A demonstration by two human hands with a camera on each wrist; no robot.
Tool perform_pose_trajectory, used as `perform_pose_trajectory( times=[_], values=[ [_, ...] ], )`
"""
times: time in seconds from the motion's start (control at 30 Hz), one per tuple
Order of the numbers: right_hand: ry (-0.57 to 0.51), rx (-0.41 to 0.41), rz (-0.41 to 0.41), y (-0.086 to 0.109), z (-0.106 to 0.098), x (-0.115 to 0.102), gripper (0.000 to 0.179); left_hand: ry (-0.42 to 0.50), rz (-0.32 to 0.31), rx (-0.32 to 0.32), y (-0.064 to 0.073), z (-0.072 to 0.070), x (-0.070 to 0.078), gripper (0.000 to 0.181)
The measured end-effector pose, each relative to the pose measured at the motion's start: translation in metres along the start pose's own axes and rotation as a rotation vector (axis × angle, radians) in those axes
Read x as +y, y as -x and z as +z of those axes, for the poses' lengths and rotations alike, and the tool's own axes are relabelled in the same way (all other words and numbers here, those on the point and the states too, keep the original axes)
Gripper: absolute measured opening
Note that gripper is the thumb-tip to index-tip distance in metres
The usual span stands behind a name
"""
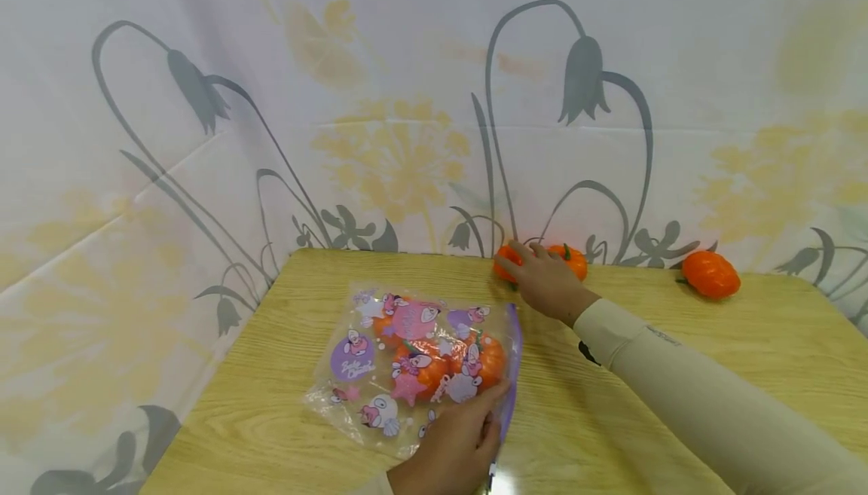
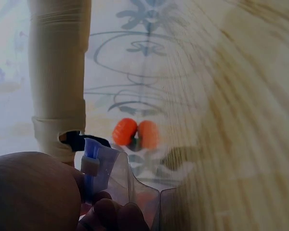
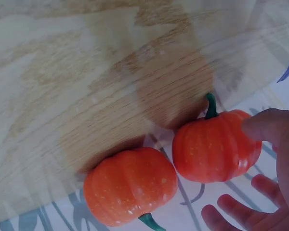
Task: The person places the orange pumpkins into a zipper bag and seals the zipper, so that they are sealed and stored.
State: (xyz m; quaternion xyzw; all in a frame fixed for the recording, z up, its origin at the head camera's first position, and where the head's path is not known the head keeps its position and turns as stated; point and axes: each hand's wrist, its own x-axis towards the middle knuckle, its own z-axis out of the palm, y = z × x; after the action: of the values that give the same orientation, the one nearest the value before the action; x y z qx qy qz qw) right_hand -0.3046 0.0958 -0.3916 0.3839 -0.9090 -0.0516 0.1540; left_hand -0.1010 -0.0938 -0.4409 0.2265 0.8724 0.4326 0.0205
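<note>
My left hand [image 1: 453, 442] grips the zip edge of a clear plastic zip bag [image 1: 322, 398], printed with pink and purple cartoons, lying on the table. Inside the bag show several small orange pumpkins [image 1: 422, 380]. In the left wrist view, a whitish slider [image 2: 90, 166] sits on the purple zip beside my fingers. At the table's back, my right hand [image 1: 548, 281] reaches over a toy pumpkin [image 3: 216, 147] with a green stem, its thumb at the pumpkin's side and the other fingers spread. A second pumpkin [image 3: 130, 185] stands right beside that one.
Another orange pumpkin [image 1: 710, 274] lies on its side at the back right of the wooden table [image 1: 780, 359]. Behind the table hangs a pale cloth [image 1: 407, 65] with grey and yellow flower prints.
</note>
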Motion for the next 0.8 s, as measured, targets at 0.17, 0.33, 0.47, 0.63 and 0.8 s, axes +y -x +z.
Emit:
perform_pose_trajectory(
  times=[0.17, 0.33, 0.47, 0.63, 0.8],
  values=[
    [0.042, -0.096, 0.017, -0.006, 0.004, 0.002, 0.059, -0.003, 0.000, 0.000, 0.000, 0.001, -0.001, 0.050],
    [0.030, -0.137, 0.027, -0.011, 0.009, 0.003, 0.060, -0.054, 0.006, 0.003, 0.000, 0.001, -0.001, 0.050],
    [0.053, -0.156, 0.025, -0.013, 0.012, 0.004, 0.061, -0.044, -0.014, -0.006, 0.000, 0.001, -0.001, 0.050],
    [0.100, -0.177, 0.018, -0.015, 0.015, 0.003, 0.062, -0.054, -0.021, -0.009, 0.001, 0.001, 0.000, 0.049],
    [0.116, -0.176, 0.015, -0.018, 0.015, 0.004, 0.063, -0.043, -0.027, -0.021, 0.000, 0.000, -0.001, 0.050]
  ],
)
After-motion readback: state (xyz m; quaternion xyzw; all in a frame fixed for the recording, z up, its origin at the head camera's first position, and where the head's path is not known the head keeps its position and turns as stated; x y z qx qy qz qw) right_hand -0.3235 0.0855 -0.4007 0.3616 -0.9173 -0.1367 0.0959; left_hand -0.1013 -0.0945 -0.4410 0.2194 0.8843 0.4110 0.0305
